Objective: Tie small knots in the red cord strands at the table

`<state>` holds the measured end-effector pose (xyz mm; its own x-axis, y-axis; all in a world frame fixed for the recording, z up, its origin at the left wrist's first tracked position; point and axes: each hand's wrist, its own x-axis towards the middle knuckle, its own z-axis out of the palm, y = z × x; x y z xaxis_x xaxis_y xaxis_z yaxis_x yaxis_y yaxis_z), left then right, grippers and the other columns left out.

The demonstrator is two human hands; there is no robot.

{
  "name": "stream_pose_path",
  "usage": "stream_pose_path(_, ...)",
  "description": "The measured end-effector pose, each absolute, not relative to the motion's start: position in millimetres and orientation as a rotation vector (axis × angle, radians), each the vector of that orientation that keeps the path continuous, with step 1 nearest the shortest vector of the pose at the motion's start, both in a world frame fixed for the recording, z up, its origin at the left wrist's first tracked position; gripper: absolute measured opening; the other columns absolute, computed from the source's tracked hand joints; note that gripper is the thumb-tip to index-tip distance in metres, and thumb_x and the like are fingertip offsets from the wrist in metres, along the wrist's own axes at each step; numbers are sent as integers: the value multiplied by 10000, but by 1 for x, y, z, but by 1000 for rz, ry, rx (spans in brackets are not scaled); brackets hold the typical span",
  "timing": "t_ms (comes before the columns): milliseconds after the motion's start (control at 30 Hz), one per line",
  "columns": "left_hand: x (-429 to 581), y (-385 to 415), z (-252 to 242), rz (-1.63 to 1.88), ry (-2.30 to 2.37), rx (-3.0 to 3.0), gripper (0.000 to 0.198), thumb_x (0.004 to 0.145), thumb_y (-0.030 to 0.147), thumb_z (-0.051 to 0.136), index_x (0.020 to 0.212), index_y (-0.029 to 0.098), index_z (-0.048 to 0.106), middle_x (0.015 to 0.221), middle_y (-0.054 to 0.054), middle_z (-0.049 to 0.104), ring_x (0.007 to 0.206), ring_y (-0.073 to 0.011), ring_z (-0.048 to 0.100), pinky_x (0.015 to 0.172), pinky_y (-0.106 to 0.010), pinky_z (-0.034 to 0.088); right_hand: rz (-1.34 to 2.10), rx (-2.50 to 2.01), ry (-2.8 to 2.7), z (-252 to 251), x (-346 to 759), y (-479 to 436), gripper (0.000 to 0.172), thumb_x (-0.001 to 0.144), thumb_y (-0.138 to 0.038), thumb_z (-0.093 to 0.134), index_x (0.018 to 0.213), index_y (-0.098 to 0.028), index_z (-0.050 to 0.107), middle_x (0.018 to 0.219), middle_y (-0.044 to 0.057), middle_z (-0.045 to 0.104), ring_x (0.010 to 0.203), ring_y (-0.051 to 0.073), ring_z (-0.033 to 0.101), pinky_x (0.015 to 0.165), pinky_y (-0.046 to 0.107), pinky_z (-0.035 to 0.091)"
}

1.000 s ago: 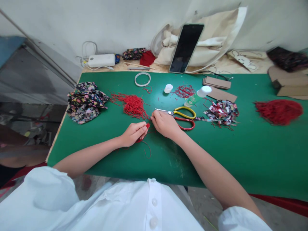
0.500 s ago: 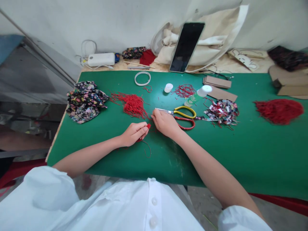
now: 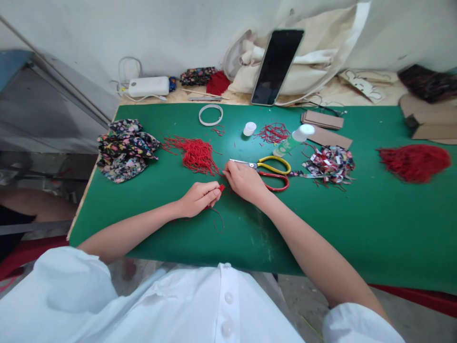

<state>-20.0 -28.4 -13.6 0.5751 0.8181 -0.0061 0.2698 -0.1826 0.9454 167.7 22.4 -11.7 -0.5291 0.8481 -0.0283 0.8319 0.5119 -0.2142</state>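
My left hand (image 3: 200, 199) is closed round a bunch of red yarn (image 3: 222, 188); its tip pokes out past the thumb and a loose strand curls onto the mat below. Just to the right, my right hand (image 3: 244, 181) is pinched, fingertips at strands trailing from a heap of red yarn (image 3: 198, 156). Its fingertips are partly hidden, but red thread shows at them. Scissors with one yellow and one red handle (image 3: 274, 165) lie beyond my right hand, their blades partly behind it.
On the green mat (image 3: 321, 238) are floral cloth (image 3: 128, 150), a tape roll (image 3: 210, 115), a white cap (image 3: 249, 128), a glue bottle (image 3: 293, 140), fabric scraps (image 3: 330, 164), cardboard strips (image 3: 323, 120) and a red yarn bundle (image 3: 414, 163). A phone (image 3: 277, 66) leans behind.
My hands stay almost in place, the right one shifting very slightly left. The camera view has tilted a little; nothing else has visibly moved on the mat.
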Motion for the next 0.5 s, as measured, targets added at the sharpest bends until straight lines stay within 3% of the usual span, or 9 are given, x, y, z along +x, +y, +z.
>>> stream_pose_path(500, -19, -28, -11, 601, 897, 1812, 395, 992, 416, 341, 732, 164, 499, 584, 41, 534, 550, -62, 476, 608, -189, 374, 264, -1433, -2682, -12, 167, 23, 204, 1001, -248, 388, 985, -138, 558, 911, 116, 679, 796, 210, 599, 632, 286, 257)
